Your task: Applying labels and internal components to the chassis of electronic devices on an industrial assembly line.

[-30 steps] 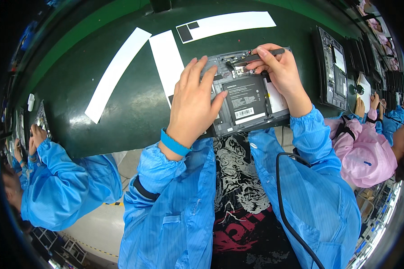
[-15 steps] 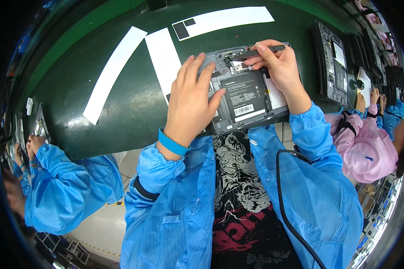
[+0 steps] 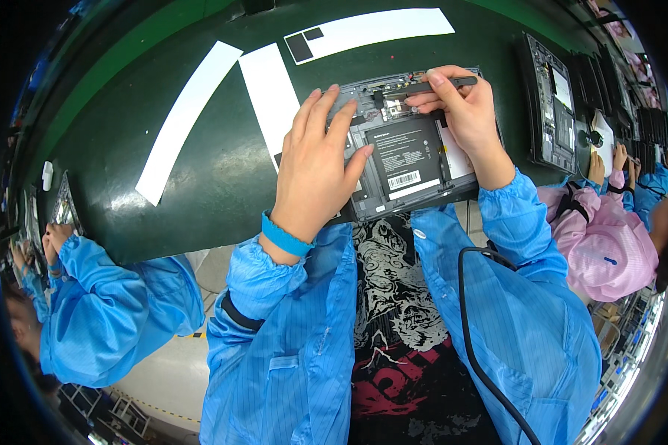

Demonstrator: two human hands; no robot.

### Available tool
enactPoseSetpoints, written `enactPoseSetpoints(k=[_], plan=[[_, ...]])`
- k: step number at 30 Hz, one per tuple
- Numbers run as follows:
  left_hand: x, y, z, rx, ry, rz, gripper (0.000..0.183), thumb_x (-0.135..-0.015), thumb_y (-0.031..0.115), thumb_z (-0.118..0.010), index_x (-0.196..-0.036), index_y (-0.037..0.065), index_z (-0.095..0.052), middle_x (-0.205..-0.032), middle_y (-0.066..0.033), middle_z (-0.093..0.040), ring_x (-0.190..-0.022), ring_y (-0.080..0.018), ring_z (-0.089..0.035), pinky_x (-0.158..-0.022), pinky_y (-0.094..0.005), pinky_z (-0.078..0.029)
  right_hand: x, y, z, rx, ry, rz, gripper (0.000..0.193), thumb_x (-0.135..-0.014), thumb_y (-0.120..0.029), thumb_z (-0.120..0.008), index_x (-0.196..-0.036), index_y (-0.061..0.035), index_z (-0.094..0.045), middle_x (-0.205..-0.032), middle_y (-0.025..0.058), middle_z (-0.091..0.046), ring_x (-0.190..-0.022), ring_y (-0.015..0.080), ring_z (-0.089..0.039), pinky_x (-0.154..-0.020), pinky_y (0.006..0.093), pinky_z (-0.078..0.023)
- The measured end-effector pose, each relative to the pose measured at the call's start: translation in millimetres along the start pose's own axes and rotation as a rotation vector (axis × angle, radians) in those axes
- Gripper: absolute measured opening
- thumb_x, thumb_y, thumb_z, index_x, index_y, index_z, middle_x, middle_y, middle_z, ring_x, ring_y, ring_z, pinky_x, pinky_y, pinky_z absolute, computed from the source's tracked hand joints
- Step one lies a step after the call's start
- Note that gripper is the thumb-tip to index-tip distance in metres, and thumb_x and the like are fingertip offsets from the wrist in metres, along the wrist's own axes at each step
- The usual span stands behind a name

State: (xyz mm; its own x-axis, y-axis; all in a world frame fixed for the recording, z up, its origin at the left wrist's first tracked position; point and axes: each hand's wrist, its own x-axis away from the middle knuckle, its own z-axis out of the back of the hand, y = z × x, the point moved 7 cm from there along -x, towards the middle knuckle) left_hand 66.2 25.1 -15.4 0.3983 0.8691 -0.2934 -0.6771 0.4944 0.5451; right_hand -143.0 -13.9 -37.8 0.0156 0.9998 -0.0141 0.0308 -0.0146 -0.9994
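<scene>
One opened device (image 3: 403,160) seen on green desk (image 3: 208,193); left side covered by spread left hand (image 3: 315,163), black tweezers (image 3: 418,88) pinched in right hand (image 3: 465,107) over far part.

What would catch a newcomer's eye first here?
Probably the opened, flat, dark grey electronic device at the near edge of the glossy dark green table: the bare left hand spreads over its left side, while the bare right hand pinches a slim black tweezer-like tool above its far part. Then, three long white strips lying beyond and to the left.
</scene>
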Motion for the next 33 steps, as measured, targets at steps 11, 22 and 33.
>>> enactPoseSetpoints(k=[11, 22, 33], plan=[[-1, 0, -1, -0.001, -0.012, 0.008, 0.05, -0.08, 0.019, -0.071, -0.125, 0.002, -0.056, -0.138, -0.0181, -0.046, -0.131, -0.039, -0.04, -0.107, -0.0449, -0.036, -2, 1, -2, 0.033, -0.023, 0.025, 0.024, -0.096, -0.015, -0.06, -0.103, 0.0079, -0.06, -0.09, 0.016, -0.067, -0.083, 0.0262, -0.071, -0.069, 0.027, -0.059], [-10, 27, -13, -0.262, 0.004, -0.108, 0.062, -0.08, 0.048, -0.068, -0.129, 0.012, -0.058, -0.144, -0.0149, -0.041, -0.132, -0.0371, -0.036, -0.104, -0.0519, -0.031, 0, 1, -3, 0.045, -0.011, 0.013, 0.022, -0.095, -0.013, -0.06, -0.103, 0.0082, -0.06, -0.092, 0.0161, -0.067, -0.083, 0.0265, -0.071, -0.069, 0.028, -0.059], [-8, 33, -16, -0.42, 0.022, -0.076, 0.065, -0.077, 0.051, -0.068, -0.126, 0.011, -0.06, -0.145, -0.0115, -0.041, -0.131, -0.0341, -0.039, -0.099, -0.0534, -0.037, 1, 2, -3, 0.004, -0.003, 0.011, 0.022, -0.095, -0.012, -0.059, -0.103, 0.0079, -0.06, -0.091, 0.0157, -0.067, -0.082, 0.0259, -0.071, -0.068, 0.0275, -0.059]])
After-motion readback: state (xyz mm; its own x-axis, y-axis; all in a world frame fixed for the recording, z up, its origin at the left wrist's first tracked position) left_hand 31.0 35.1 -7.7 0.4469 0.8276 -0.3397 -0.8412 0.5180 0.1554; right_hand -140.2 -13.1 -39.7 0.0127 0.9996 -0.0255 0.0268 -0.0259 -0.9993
